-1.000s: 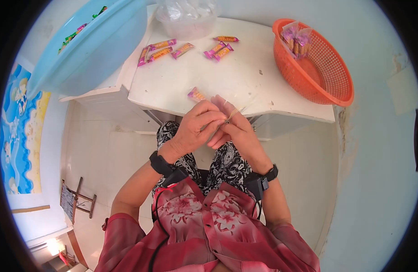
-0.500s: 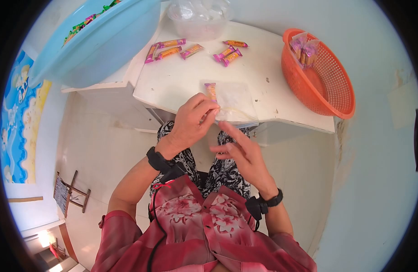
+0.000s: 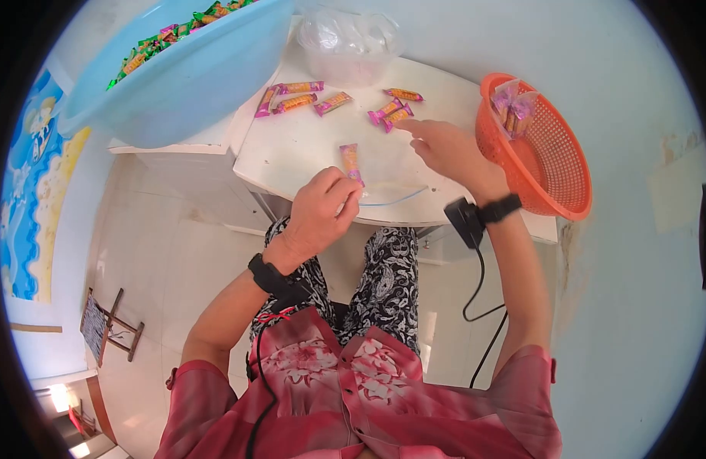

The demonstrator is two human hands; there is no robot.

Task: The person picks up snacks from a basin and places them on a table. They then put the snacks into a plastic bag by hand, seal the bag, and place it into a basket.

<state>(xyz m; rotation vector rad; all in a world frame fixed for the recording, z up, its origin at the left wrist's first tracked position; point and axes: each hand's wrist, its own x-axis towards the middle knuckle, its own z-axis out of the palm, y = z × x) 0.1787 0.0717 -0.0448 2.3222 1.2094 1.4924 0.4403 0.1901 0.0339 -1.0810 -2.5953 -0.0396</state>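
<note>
Near pink candies (image 3: 391, 113), open right hand (image 3: 446, 149).

left grip (image 3: 322, 210) curled in a pinch, right grip (image 3: 448, 149) stretched forward, open.

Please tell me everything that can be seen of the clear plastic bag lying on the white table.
The clear plastic bag is small, thin and see-through; the white table shows through it. It lies flat near the table's front edge. One pink and orange wrapped candy appears to sit inside, at its left side. The left hand pinches its near left corner. The right hand is stretched past its far side toward two loose candies and does not grip the bag.
</note>
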